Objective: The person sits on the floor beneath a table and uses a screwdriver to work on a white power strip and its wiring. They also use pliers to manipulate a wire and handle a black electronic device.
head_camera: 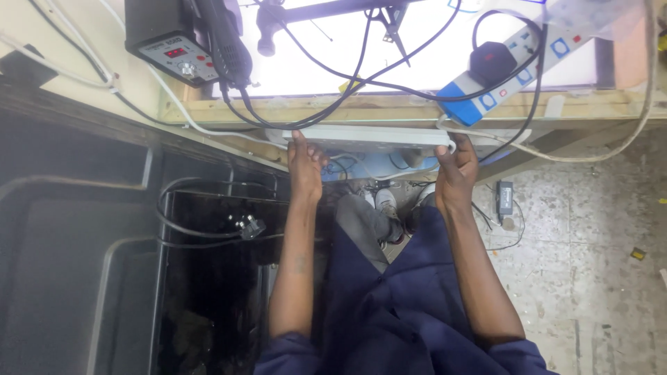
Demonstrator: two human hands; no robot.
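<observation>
At 12 o'clock, against the bench edge (389, 110), a white strip (361, 136) lies level; left hand (304, 161) and right hand (456, 164) clasp its ends. It looks long, light, stiff, best held at both ends.

A long flat panel (361, 136) lies along the workbench (389, 110) edge, one hand at each end. Behind it sit a power strip (517, 66) (right) and a control unit (170, 42) (left).

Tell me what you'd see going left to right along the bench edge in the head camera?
Black box with red display → left hand → white flat panel → right hand → blue-and-white power strip.
</observation>
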